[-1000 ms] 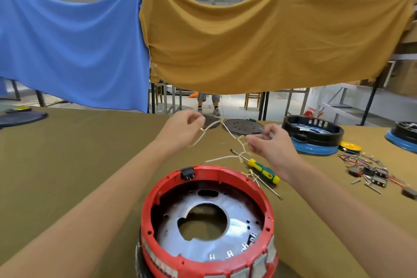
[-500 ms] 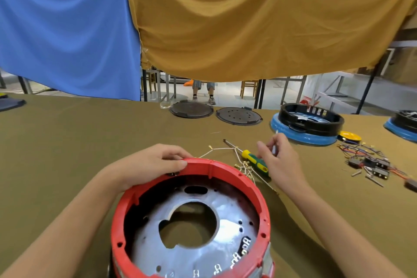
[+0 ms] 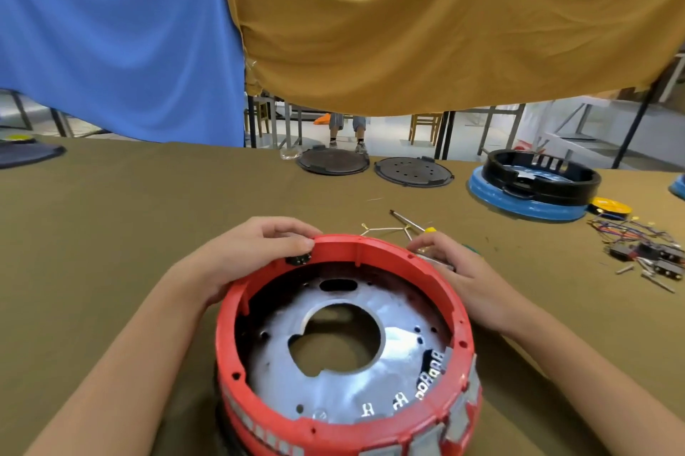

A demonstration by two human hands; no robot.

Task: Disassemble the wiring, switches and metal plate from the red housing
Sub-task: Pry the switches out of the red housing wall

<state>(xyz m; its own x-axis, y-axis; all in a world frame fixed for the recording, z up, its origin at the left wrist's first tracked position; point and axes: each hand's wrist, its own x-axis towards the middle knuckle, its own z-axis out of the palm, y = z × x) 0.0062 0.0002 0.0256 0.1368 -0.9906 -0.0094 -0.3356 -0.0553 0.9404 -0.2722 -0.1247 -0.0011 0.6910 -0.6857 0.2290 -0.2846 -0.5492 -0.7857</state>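
The red housing (image 3: 370,245) stands on the table right in front of me, open side up. A silver metal plate (image 3: 333,392) with a large centre hole lies inside it. My left hand (image 3: 252,255) grips the far left rim, its fingers curled over the edge beside a small black switch (image 3: 298,259). My right hand (image 3: 463,277) holds the housing's right outer wall. Thin white wires (image 3: 385,230) lie loose on the table just behind the housing. A screwdriver (image 3: 407,221) lies there too, its yellow-green handle mostly hidden by my right hand.
Two dark round discs (image 3: 333,162) (image 3: 413,171) lie at the far table edge. A black ring on a blue base (image 3: 533,192) stands at the right, with a yellow part (image 3: 608,204) and a heap of coloured wires, switches and screws (image 3: 645,252). Blue and ochre cloths hang behind.
Both hands let go of the white wires, which now lie on the table. My left hand took the housing's rim first, then my right hand came to its right side.
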